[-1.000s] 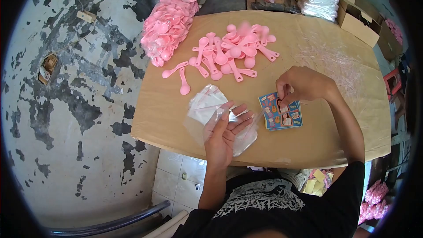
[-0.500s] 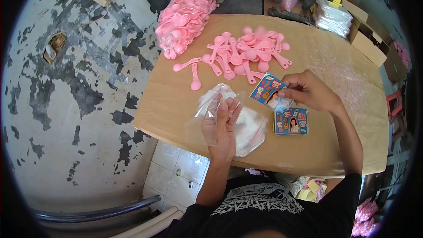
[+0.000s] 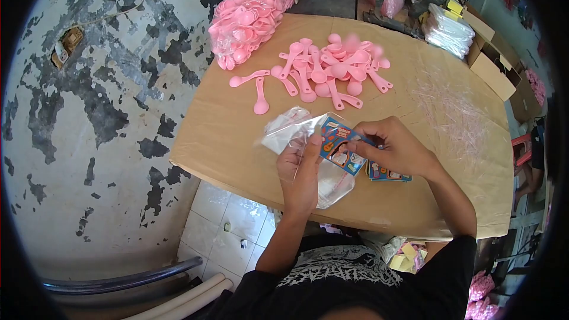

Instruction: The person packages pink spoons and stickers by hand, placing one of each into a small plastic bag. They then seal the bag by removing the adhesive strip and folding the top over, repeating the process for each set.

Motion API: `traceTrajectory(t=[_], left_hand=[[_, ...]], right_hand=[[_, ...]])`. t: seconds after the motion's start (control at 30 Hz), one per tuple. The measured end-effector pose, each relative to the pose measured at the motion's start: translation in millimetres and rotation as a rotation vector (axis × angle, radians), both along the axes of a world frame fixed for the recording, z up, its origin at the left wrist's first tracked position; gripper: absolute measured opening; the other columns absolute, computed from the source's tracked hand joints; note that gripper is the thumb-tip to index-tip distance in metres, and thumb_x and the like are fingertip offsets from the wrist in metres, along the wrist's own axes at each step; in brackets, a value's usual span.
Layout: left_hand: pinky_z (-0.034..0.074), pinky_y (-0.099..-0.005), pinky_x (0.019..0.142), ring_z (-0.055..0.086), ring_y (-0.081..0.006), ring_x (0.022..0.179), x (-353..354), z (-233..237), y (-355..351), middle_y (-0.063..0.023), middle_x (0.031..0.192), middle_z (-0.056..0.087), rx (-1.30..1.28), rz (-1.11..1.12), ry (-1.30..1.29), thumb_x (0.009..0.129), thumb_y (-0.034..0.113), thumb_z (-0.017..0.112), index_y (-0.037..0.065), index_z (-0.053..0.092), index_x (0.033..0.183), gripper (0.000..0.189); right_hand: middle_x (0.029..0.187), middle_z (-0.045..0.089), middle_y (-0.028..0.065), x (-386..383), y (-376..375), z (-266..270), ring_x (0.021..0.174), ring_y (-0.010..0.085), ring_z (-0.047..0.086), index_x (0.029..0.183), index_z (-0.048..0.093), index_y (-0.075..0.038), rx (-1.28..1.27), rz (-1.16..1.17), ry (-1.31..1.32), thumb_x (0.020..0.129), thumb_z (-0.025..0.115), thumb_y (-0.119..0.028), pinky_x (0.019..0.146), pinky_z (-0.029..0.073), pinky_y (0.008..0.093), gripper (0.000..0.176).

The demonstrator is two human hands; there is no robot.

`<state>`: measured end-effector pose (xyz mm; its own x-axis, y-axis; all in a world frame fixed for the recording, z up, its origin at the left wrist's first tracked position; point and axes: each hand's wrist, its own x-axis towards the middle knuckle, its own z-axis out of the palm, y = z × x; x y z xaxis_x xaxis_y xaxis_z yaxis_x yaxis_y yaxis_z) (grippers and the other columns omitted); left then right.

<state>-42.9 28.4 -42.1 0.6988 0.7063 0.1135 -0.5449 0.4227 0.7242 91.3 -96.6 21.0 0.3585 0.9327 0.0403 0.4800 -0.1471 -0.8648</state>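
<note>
My left hand (image 3: 301, 172) grips a clear plastic bag (image 3: 300, 127), thumb on top. A blue printed card (image 3: 342, 145) is pinched between the thumb and fingers of my right hand (image 3: 394, 147). The card's left edge meets the bag's opening beside my left thumb. Under my left hand lies a stack of clear plastic bags (image 3: 335, 186). A pile of similar blue cards (image 3: 388, 172) sits on the table below my right hand, partly covered by it. Beyond both hands, pink measuring spoons (image 3: 338, 71) are heaped loosely.
The brown paper-covered table (image 3: 225, 142) has a large bag of pink spoons (image 3: 246, 21) at its back left. Thin plastic strips (image 3: 453, 109) are scattered at right. A cardboard box (image 3: 492, 68) and a stack of clear packets (image 3: 447, 29) stand at the back right.
My right hand has moved left and slightly down, bringing the card from above the card pile to the bag in my left hand. The bag has shifted slightly right.
</note>
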Motion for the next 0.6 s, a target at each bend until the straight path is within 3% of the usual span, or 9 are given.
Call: traceTrajectory(t=[0.1, 0.2, 0.3, 0.33, 0.43, 0.5, 0.57, 0.6], left_hand=[[0.051, -0.0297, 0.087, 0.062, -0.0146, 0.101, -1, 2, -2, -0.0117, 0.118, 0.062, 0.065, -0.01, 0.145, 0.097, 0.012, 0.057, -0.003, 0.055, 0.123, 0.029], [0.046, -0.0191, 0.072, 0.058, -0.004, 0.084, -1, -3, 2, -0.0036, 0.1, 0.066, -0.032, -0.008, 0.082, 0.095, 0.014, 0.064, -0.002, 0.065, 0.11, 0.022], [0.047, -0.0213, 0.077, 0.059, -0.0049, 0.087, -4, -5, -4, -0.0021, 0.097, 0.066, 0.184, -0.03, 0.155, 0.094, 0.013, 0.064, -0.002, 0.067, 0.107, 0.02], [0.047, -0.0238, 0.083, 0.058, -0.0078, 0.098, -3, -7, -5, -0.0031, 0.106, 0.064, 0.142, -0.084, 0.15, 0.092, 0.013, 0.067, -0.001, 0.061, 0.118, 0.03], [0.046, -0.0263, 0.09, 0.054, -0.0103, 0.109, -7, 11, -13, -0.0056, 0.123, 0.057, 0.252, -0.078, -0.008, 0.089, 0.011, 0.071, -0.001, 0.047, 0.135, 0.053], [0.04, -0.0345, 0.103, 0.049, -0.0192, 0.122, -11, 3, 2, -0.0138, 0.142, 0.044, 0.333, -0.15, -0.162, 0.098, 0.023, 0.055, 0.0, 0.028, 0.146, 0.06], [0.035, -0.0389, 0.109, 0.047, -0.0241, 0.127, -14, 2, 9, -0.0179, 0.145, 0.04, -0.09, -0.186, -0.293, 0.103, 0.029, 0.044, 0.0, 0.026, 0.147, 0.056], [0.029, -0.0421, 0.113, 0.04, -0.0287, 0.134, -15, -2, 14, -0.0217, 0.148, 0.036, 0.016, -0.149, -0.265, 0.104, 0.032, 0.032, -0.001, 0.025, 0.147, 0.055]], right_hand=[[0.059, 0.052, 0.0007, 0, 2, -7, 0.054, 0.0042, 0.042, 0.098, 0.067, 0.0, 0.034, -0.002, 0.068, 0.093, 0.065, -0.019, 0.049, 0.036, 0.0251, 0.019], [0.064, 0.056, -0.0015, -3, 3, -3, 0.058, 0.0025, 0.044, 0.101, 0.068, 0.001, -0.027, -0.021, 0.086, 0.093, 0.065, -0.017, 0.05, 0.038, 0.0237, 0.019], [0.071, 0.06, -0.0026, -14, 9, -4, 0.061, 0.0019, 0.046, 0.103, 0.068, 0.001, 0.09, -0.072, 0.129, 0.093, 0.065, -0.016, 0.053, 0.039, 0.0222, 0.02], [0.073, 0.061, -0.0026, -17, 13, -7, 0.063, 0.0019, 0.047, 0.104, 0.068, 0.001, 0.139, -0.084, 0.156, 0.093, 0.065, -0.015, 0.054, 0.04, 0.0218, 0.02], [0.077, 0.062, -0.0027, -21, 18, -4, 0.066, 0.0026, 0.05, 0.107, 0.067, 0.002, 0.14, -0.088, 0.264, 0.092, 0.066, -0.015, 0.058, 0.043, 0.0213, 0.022], [0.078, 0.062, -0.0028, -22, 21, -5, 0.067, 0.0029, 0.051, 0.107, 0.067, 0.002, 0.098, -0.073, 0.32, 0.092, 0.067, -0.015, 0.06, 0.044, 0.0213, 0.022], [0.078, 0.062, -0.0028, -23, 23, -12, 0.068, 0.0028, 0.051, 0.106, 0.067, 0.001, 0.069, -0.048, 0.356, 0.091, 0.068, -0.015, 0.061, 0.044, 0.0213, 0.022], [0.078, 0.061, -0.0031, -29, 27, -6, 0.068, 0.0026, 0.051, 0.103, 0.067, 0.001, 0.083, -0.052, 0.362, 0.09, 0.069, -0.015, 0.06, 0.043, 0.0211, 0.02]])
